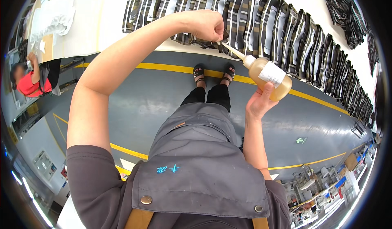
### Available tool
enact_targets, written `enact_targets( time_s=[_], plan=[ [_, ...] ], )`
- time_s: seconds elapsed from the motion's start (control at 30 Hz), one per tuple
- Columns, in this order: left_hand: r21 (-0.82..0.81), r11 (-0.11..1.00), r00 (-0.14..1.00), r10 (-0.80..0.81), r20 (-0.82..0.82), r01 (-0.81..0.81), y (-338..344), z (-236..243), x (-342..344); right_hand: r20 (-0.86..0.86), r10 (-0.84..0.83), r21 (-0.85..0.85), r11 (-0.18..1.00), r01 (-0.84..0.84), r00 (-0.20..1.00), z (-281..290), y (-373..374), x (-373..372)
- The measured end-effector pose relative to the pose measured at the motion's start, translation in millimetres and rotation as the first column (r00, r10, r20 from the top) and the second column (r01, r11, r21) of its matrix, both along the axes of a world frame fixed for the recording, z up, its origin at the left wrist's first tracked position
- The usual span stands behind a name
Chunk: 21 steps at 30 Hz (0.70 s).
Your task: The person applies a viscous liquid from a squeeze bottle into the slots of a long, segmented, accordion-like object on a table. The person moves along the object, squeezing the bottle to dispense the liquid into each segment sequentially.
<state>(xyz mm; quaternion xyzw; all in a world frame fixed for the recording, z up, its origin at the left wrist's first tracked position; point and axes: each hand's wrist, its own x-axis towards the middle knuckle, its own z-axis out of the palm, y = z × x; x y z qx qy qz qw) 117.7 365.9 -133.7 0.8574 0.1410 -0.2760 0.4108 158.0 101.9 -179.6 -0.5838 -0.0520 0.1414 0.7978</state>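
A: In the head view, what is the right hand doing?
B: Its fingers are closed around a squat, amber, see-through bottle, thumb against the pale label. The bottle is tilted, beside the near edge of the bench.
A: And its nozzle?
B: Long and slim, pointing toward the left hand, with its tip just beside those fingers.
A: Are they holding anything?
B: They're curled in, at the near edge of the plaid cloth pieces; I can't tell whether they pinch one.
A: How do the pieces lie?
B: Overlapping in a long row along the bench, dark check with pale stripes.
A: Anyone else?
B: A co-worker in a red top, well apart, at far left.
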Motion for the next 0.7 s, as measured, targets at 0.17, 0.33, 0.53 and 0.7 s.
enact_targets(
  time_s=[0.17,0.33,0.53,0.7],
  plan=[
    [0.002,1.0,0.999,-0.014,0.036,0.014,0.0,3.0,-1.3,0.065,0.031,-0.025,0.999,-0.029,0.997,-10.5,-3.1,-1.9],
    [0.013,1.0,1.0,-0.016,0.013,0.015,-1.2,2.9,0.4,0.134,0.045,-0.057,0.998,-0.038,0.99,-15.2,-4.3,-4.2],
    [0.01,1.0,1.0,0.002,0.012,-0.002,0.1,0.4,1.1,0.107,0.031,-0.018,0.999,-0.029,0.994,-12.6,-3.7,-1.9],
    [0.017,1.0,1.0,0.002,0.002,-0.002,0.0,0.5,2.1,0.091,0.024,-0.026,0.999,-0.022,0.996,-10.6,0.7,-6.2]
  ],
)
